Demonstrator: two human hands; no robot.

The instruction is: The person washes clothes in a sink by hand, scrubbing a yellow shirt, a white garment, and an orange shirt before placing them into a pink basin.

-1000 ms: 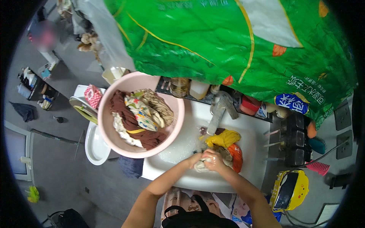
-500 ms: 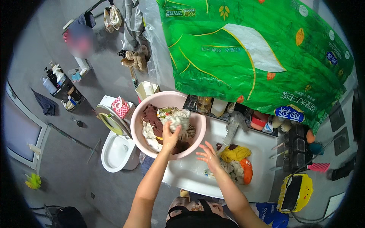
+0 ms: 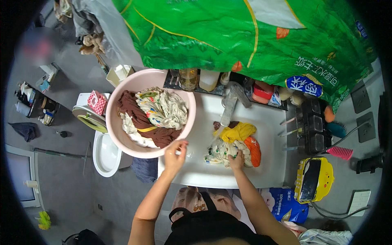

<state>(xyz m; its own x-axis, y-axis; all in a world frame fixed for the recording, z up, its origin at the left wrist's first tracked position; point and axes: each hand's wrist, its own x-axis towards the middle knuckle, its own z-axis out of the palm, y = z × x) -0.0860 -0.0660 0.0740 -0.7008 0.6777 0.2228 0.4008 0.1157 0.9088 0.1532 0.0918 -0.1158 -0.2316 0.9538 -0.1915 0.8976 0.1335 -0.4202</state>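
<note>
A pink basin (image 3: 112, 132) at the left of the white sink (image 3: 196, 175) holds a brown garment (image 3: 132, 110) and a white patterned garment (image 3: 171, 110). Beside the basin's lower right rim, my left hand (image 3: 174, 157) is loosely curled, with nothing visible in it. My right hand (image 3: 236, 160) has its fingers closed on a white garment with green spots (image 3: 220, 152) in the sink. Touching that garment are a yellow cloth (image 3: 240, 131) and an orange one (image 3: 253, 151). Water appears to fall from the faucet (image 3: 228, 108) onto the pile.
Bottles (image 3: 209, 79) and other items line a dark ledge (image 3: 169, 79) behind the sink. A large green plastic package (image 3: 196, 36) hangs over the far side. The toilet (image 3: 107, 153) is left of the sink; a yellow phone holder (image 3: 326, 179) is at the right.
My left hand has let go of the white patterned garment in the basin and come back toward me. My right hand has moved down from the air onto the laundry in the sink.
</note>
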